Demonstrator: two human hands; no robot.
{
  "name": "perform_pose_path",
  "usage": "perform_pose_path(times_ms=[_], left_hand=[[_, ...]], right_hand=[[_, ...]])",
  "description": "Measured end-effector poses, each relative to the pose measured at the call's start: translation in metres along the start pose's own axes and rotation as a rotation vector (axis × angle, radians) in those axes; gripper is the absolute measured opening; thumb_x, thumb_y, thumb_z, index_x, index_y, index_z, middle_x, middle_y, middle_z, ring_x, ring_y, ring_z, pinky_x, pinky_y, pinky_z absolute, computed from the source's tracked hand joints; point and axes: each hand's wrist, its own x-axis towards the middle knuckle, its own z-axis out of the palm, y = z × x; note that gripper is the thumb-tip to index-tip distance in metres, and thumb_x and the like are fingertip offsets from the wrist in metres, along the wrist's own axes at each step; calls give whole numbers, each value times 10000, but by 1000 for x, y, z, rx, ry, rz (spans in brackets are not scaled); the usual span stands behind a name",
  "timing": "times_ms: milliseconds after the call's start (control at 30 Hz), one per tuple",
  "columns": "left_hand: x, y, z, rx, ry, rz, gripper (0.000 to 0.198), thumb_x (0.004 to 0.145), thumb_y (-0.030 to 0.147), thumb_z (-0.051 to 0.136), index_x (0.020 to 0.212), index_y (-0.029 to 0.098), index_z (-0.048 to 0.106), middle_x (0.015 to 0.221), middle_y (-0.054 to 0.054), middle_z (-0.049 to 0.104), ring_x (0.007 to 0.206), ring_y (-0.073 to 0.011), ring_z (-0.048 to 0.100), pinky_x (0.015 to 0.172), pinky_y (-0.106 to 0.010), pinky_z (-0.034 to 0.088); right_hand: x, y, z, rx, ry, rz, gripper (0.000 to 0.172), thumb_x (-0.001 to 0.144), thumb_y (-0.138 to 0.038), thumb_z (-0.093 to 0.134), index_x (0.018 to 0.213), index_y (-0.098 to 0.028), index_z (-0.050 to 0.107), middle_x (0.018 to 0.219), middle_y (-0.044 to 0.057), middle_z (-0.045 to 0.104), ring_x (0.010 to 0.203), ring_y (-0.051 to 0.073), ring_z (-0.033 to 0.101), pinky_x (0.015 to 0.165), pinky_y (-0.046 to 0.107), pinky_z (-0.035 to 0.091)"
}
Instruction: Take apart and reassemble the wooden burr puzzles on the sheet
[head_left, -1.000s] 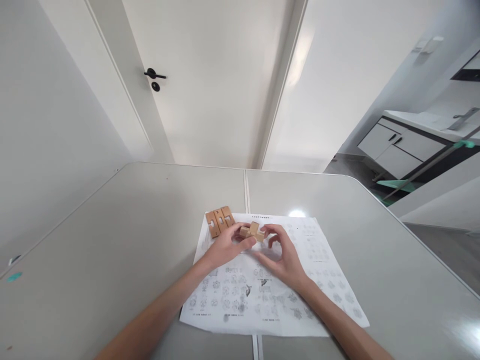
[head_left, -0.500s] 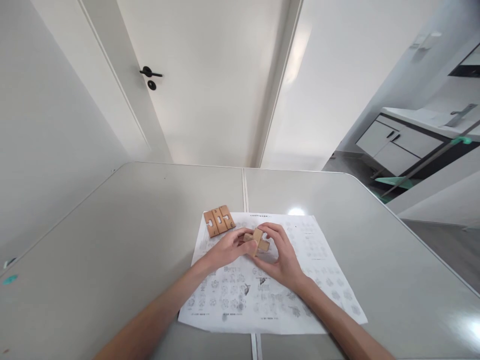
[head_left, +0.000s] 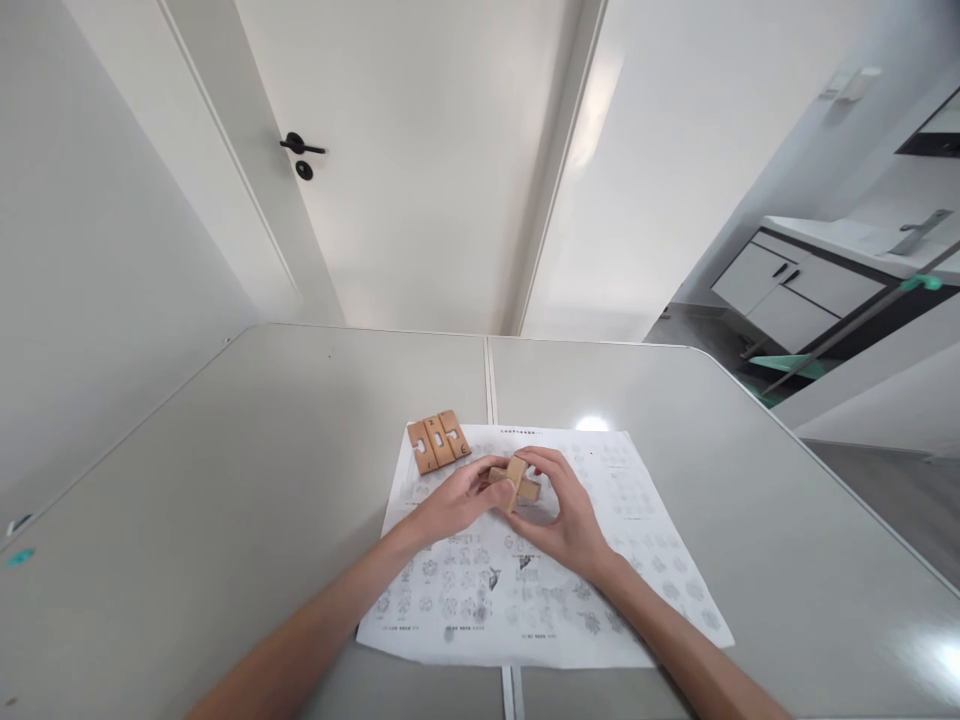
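Between my hands is a small wooden burr puzzle (head_left: 516, 472), made of light wooden bars that cross one another. My left hand (head_left: 457, 497) grips it from the left, its thumb lying against the near side. From the right, my right hand (head_left: 564, 515) holds it with thumb below and fingers above, curved around the end of a bar. Fingers partly hide the puzzle. Beneath both hands lies a white printed sheet (head_left: 600, 625) with rows of small figures. Flat notched wooden pieces (head_left: 439, 442) with numbers sit side by side at the sheet's upper left corner.
A light grey table (head_left: 225, 500) with a seam down its middle carries everything. Beyond its far edge stands a white door (head_left: 405, 160) with a black handle (head_left: 301, 145). To the right, past the table, is a washbasin cabinet (head_left: 802, 280).
Almost nothing differs. Both hands keep their hold on the wooden puzzle, with only a very slight shift of the fingers.
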Motion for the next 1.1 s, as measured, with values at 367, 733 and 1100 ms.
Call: perform_pose_path(times_ms=[367,733,1100], left_hand=[[-2,-13,-9,-99,141,-102,656,969,668,595,1480,258,577,1407,-118,658,1352,-328,567,1130,-438,435],[-3,2,-8,32,18,-27,887,827,436,869,1572,315,405,1196,-85,719,1148,-275,696,1066,-445,503],[-3,2,-7,14,-21,3,665,1009,631,549,1549,253,458,1215,-104,702,1028,-247,722,1032,-425,514]], right_hand=[[-3,7,-1,-32,76,5,336,1004,-225,636,1327,-287,567,1235,117,648,1124,286,660,926,488,589],[-2,3,-2,-23,52,78,165,1051,-248,537,1196,-268,615,1117,88,731,1003,265,690,854,438,573],[-1,3,-2,20,24,129,220,1020,-269,592,1240,-268,584,1117,84,687,932,244,658,818,420,580]])
